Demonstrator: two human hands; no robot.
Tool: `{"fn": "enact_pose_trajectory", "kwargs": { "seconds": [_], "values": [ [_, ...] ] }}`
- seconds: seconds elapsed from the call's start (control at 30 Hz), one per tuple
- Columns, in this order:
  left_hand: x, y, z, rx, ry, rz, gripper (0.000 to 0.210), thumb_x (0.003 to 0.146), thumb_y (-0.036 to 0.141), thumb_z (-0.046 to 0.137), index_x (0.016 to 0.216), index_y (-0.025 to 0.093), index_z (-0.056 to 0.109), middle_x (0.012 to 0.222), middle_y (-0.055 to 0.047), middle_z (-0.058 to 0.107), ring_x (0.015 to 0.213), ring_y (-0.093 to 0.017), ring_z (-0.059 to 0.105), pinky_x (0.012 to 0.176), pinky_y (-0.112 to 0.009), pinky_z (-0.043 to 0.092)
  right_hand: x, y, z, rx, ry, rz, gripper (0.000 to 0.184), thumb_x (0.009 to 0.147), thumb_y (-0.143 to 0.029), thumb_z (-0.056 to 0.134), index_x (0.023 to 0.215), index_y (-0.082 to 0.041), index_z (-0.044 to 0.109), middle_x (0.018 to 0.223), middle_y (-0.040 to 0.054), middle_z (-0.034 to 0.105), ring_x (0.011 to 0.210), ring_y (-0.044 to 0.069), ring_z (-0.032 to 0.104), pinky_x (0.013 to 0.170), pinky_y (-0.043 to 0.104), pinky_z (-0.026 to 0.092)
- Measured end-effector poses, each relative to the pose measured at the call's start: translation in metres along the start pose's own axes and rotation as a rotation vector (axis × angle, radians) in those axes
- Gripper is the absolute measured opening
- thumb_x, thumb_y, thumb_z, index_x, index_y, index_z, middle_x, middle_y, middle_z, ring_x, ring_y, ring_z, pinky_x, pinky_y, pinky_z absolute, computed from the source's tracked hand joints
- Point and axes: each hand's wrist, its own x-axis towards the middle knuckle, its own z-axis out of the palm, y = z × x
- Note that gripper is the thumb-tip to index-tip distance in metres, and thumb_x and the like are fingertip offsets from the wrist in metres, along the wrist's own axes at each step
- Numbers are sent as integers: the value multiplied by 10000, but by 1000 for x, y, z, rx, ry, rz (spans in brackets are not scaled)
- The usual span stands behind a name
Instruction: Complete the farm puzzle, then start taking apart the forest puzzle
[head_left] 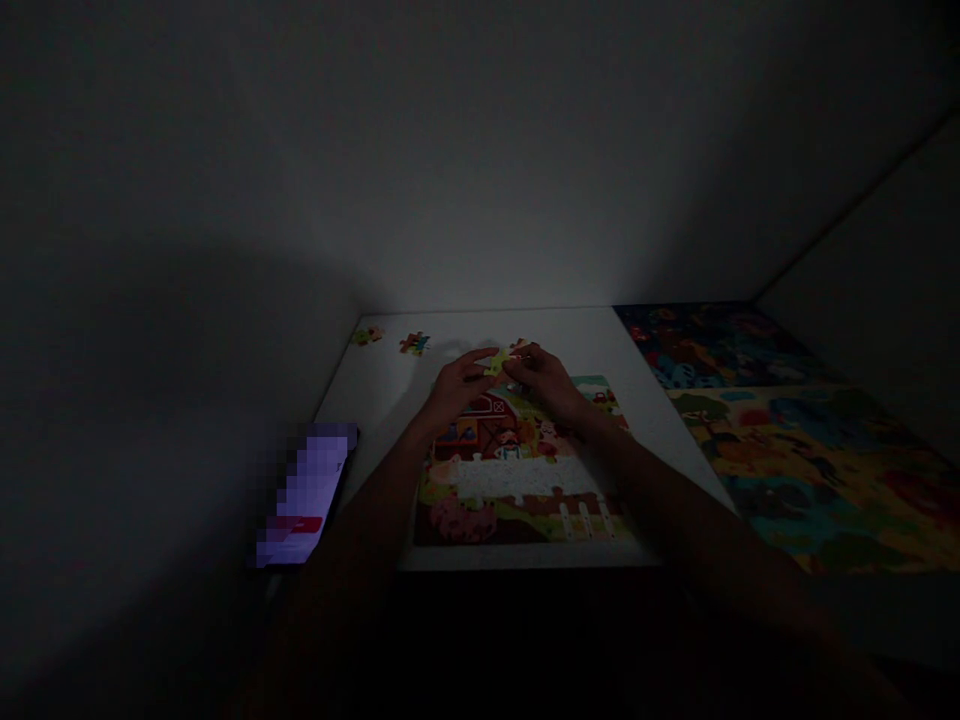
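one puzzle [514, 510] lies nearest, its white gap [525, 479] running sideways. beyond this gap, the left hand [454, 388] and right hand [551, 385] both pinch a yellow-green piece [496, 363], fingertips nearly together; its long axis i cannot tell. farther left, loose pieces [414, 343] lie.

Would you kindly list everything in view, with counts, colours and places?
Table: 1, white, centre
Walls: at least 2, grey, behind and right
Phone: 1, purple blurred screen, left
Farm puzzle: 1, incomplete, multicoloured, on table
Loose pieces: 2, multicoloured, far left
Partly hidden piece: 1, orange, far middle
Held piece: apparently 1, yellow-green, above puzzle's far edge
Dark picture: 1, blue, far right
Bright picture: 1, yellow-green, near right
Left hand: 1, at held piece
Right hand: 1, at held piece
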Motion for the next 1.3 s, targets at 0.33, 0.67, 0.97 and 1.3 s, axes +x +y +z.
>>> {"fn": "enact_pose_trajectory", "kwargs": {
  "seconds": [0.33,0.67,0.97,1.3],
  "values": [
    [-6,-6,-1,96,160,16,389,727,322,710,1082,181,639,734,-5,727,658,-165,679,593,-248,532,4,5,-2,-76,-73,-104,299,759,-488,695,822,-204,628,804,29,669,744,178,604,698,314,498],
    [-52,2,-12,418,289,79,119,796,332,677,810,214,691,785,-4,738,759,-177,692,700,-264,515,-3,-2,0,-147,-280,-201,217,816,-400,636,832,-193,700,834,44,709,768,191,621,766,358,504],
    [-127,-7,-31,752,373,88,181,876,362,580,934,266,722,976,-46,750,922,-243,678,853,-378,515,-3,1,-4,-175,-337,-175,179,812,-346,642,876,-223,755,927,55,758,834,224,664,862,406,505],
    [-178,-7,-13,1149,82,194,569,866,437,616,1383,215,527,1518,-137,433,1395,-319,392,1152,-532,308,-4,2,-3,-147,-207,-57,312,844,-425,593,1009,-183,702,884,56,695,719,173,591,672,322,498]
  ]
}}
